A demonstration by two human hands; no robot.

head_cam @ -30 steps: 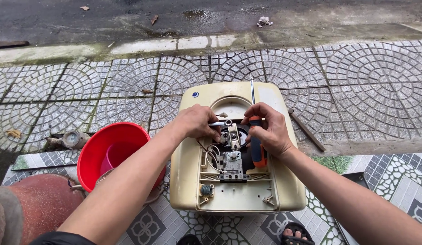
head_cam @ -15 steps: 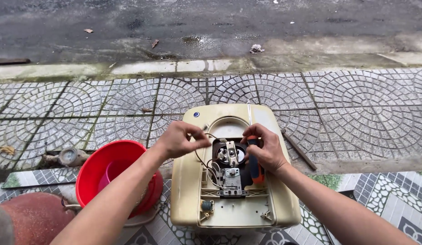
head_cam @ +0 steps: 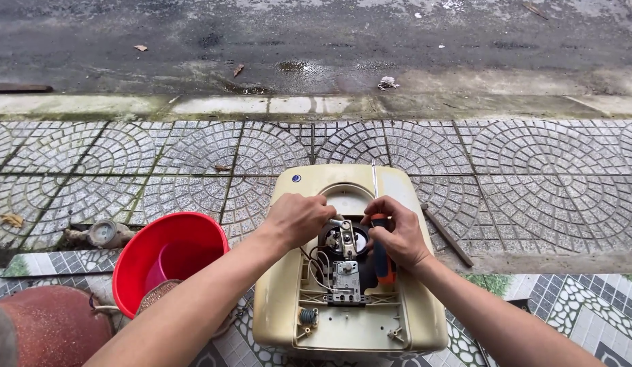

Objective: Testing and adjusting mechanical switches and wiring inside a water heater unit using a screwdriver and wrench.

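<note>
At the six o'clock edge of the patterned paving lies an opened cream water heater [head_cam: 288, 306]. The left hand [head_cam: 297, 219] pinches its metal fitting [head_cam: 343, 234]; the right hand [head_cam: 396, 234] grasps an orange-handled screwdriver [head_cam: 382, 255]. A red bucket [head_cam: 167, 255] sits at nine o'clock.

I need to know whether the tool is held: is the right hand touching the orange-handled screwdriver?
Touching. The head view shows the right hand wrapped around the orange-handled screwdriver, fingers closed on its handle.
</note>
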